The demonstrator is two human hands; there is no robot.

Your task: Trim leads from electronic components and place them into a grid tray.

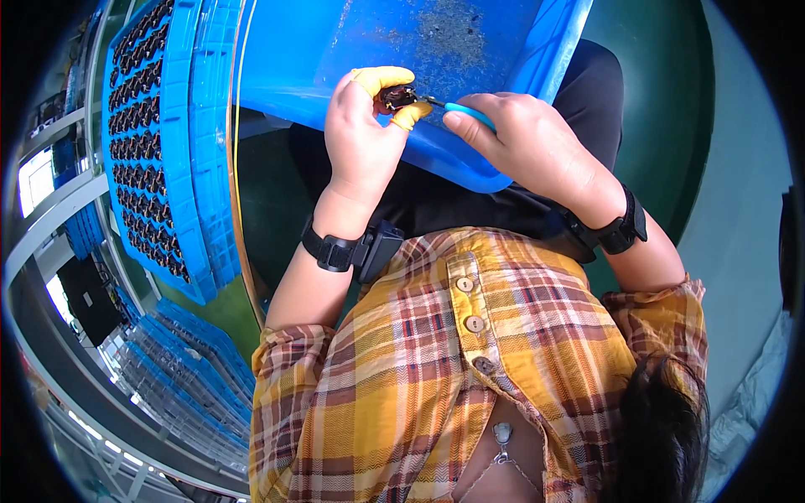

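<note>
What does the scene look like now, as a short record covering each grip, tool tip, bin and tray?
Left grip: closed on small dark part; yellow finger covers worn
Right grip: holding blue-handled tool
Tool tip: at the small dark part; contact unclear
Blue bin: in front; grey debris inside
Blue tray: at left; rows of dark pieces

At left, a green surface [244, 317] with a brown edge [244, 272] carries stacked blue plastic trays [220, 159], the uppermost filled with neat rows of small dark parts [137, 148]. At upper centre, a large blue tub [289, 50] has fine greyish crumbs [453, 38] scattered over its bottom, densest near the view's top.
</note>
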